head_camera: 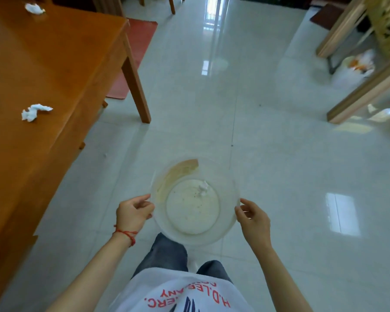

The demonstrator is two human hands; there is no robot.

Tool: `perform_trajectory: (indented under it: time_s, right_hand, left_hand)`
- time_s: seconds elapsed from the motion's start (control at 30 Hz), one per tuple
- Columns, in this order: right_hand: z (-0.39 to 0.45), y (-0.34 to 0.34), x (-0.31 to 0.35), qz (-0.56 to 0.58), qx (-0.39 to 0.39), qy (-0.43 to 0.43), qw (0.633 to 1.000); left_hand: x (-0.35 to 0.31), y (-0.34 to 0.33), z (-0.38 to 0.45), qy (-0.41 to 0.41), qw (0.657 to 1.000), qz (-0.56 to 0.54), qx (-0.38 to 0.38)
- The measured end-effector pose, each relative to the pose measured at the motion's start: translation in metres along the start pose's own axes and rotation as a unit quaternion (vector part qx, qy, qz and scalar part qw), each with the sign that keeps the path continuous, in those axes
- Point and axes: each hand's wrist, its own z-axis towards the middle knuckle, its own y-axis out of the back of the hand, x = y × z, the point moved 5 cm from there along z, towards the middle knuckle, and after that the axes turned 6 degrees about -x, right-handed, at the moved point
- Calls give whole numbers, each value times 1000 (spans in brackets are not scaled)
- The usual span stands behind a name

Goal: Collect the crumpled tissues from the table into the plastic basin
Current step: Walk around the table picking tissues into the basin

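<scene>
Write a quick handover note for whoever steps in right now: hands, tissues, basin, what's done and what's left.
Left hand and right hand each grip the rim of the plastic basin, held over the floor beside the table.
Done: one crumpled tissue lies in the basin.
Left: near tissue and far tissue are on the table; collect both.

A home living area: glossy tiled floor (268, 136), wooden bench (54, 64), red mat (135, 52), wooden furniture (365, 82) opposite.
</scene>
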Motion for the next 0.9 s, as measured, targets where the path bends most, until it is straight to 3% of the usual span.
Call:
perform_trajectory:
  time_s: [0.47, 0.67, 0.9]
  right_hand:
    - [161, -46, 106, 11, -10, 8, 1000]
    - [215, -73, 155, -11, 31, 46, 998]
    - [284, -112, 205, -72, 132, 109, 983]
  left_hand:
    - [-111, -59, 159, -22, 1000, 2, 22]
    - [-134, -61, 197, 5, 999, -25, -32]
    - [-140, -60, 217, 58, 988, -68, -123]
